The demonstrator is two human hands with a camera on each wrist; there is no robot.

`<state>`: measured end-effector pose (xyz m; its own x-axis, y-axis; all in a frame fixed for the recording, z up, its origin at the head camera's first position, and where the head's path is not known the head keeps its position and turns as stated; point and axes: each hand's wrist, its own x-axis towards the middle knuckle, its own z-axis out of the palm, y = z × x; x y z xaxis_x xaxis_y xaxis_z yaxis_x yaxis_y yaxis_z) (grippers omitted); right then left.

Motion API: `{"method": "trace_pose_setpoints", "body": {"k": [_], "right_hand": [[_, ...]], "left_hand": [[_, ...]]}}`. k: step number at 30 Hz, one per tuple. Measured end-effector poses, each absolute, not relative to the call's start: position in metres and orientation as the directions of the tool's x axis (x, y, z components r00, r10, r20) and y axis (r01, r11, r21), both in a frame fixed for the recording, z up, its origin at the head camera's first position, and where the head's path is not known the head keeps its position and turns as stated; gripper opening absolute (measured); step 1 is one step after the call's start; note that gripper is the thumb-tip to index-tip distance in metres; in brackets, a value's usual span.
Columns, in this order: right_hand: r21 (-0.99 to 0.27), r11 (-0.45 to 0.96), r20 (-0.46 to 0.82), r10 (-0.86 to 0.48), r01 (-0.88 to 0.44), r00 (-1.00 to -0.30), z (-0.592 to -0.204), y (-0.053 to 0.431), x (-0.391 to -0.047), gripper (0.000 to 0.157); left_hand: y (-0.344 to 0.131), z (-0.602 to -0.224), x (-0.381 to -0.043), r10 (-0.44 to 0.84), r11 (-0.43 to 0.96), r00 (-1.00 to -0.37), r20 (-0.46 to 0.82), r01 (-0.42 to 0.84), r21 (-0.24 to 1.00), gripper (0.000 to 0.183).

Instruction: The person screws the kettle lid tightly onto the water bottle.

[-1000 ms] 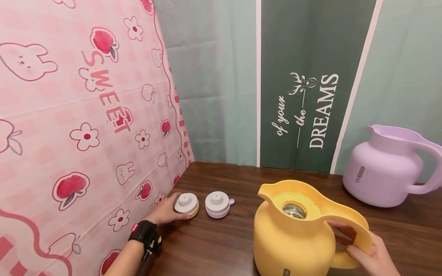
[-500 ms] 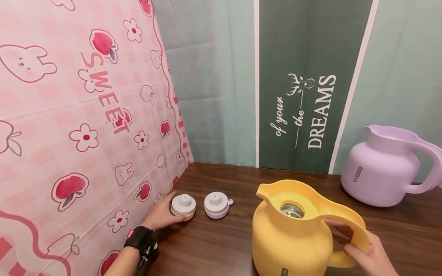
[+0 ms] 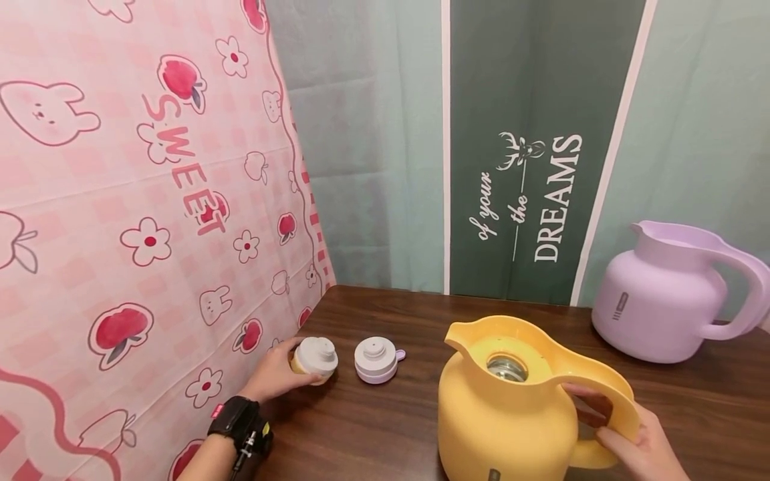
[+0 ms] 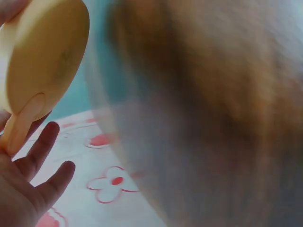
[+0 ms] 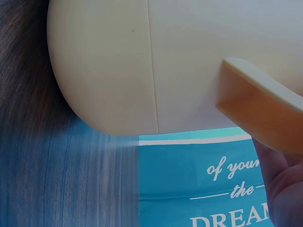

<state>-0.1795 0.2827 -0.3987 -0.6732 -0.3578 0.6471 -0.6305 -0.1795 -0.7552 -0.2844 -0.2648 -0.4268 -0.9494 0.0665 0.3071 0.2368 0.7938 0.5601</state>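
On the left of the head view, my left hand (image 3: 273,375) grips a jug lid (image 3: 317,357) with a white top and a yellow base. The lid leans to the right. Its yellow underside (image 4: 49,52) and small tab (image 4: 23,118) show in the left wrist view, where two fingers stand free of it. My right hand (image 3: 646,437) holds the handle of a yellow jug (image 3: 505,421), which is upright with its round neck hole uncovered. The right wrist view shows the jug's side (image 5: 104,66) and its handle (image 5: 260,104), with part of that hand behind.
Just right of the left hand, a white and lavender lid (image 3: 375,361) lies on the dark wooden table (image 3: 397,437). A lavender jug (image 3: 662,304) stands at the back right. Pink patterned cloth (image 3: 150,280) borders the left side, and a green cloth (image 3: 415,200) hangs behind.
My left hand has drawn the yellow-based lid slightly left and tipped it from flat to leaning. The right hand keeps its hold on the jug handle.
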Motion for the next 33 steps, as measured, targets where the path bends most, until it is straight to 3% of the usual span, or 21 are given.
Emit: {"method": "trace_pose_setpoints", "body": {"k": [5, 12, 18, 21, 28, 33], "right_hand": [[-0.778, -0.165, 0.622, -0.346, -0.607, -0.703, -0.398, 0.282, -0.178, 0.069], [-0.760, -0.181, 0.642, -0.359, -0.624, -0.678, -0.399, 0.282, -0.179, 0.072], [-0.748, -0.167, 0.652, -0.367, -0.643, -0.663, -0.396, 0.282, -0.179, 0.070], [-0.740, -0.141, 0.655, -0.373, -0.657, -0.657, -0.395, 0.281, -0.178, 0.068], [-0.742, -0.134, 0.652, -0.371, -0.656, -0.662, -0.395, 0.280, -0.178, 0.068], [-0.741, -0.141, 0.656, -0.360, -0.657, -0.663, -0.396, 0.280, -0.178, 0.068]], "left_hand": [[-0.258, -0.409, -0.284, 0.064, 0.708, -0.893, 0.445, 0.354, 0.611, 0.090], [-0.237, -0.365, -0.270, -0.053, 0.568, -0.842, 0.538, 0.417, 0.709, 0.102], [-0.222, -0.347, -0.272, -0.120, 0.235, -0.818, 0.562, 0.526, 0.817, 0.105], [-0.213, -0.338, -0.274, -0.129, 0.117, -0.793, 0.596, 0.585, 0.803, 0.098], [-0.185, -0.300, -0.265, -0.080, -0.047, -0.731, 0.677, 0.681, 0.730, 0.065], [-0.167, -0.271, -0.256, 0.047, -0.088, -0.627, 0.777, 0.773, 0.629, 0.064]]}}
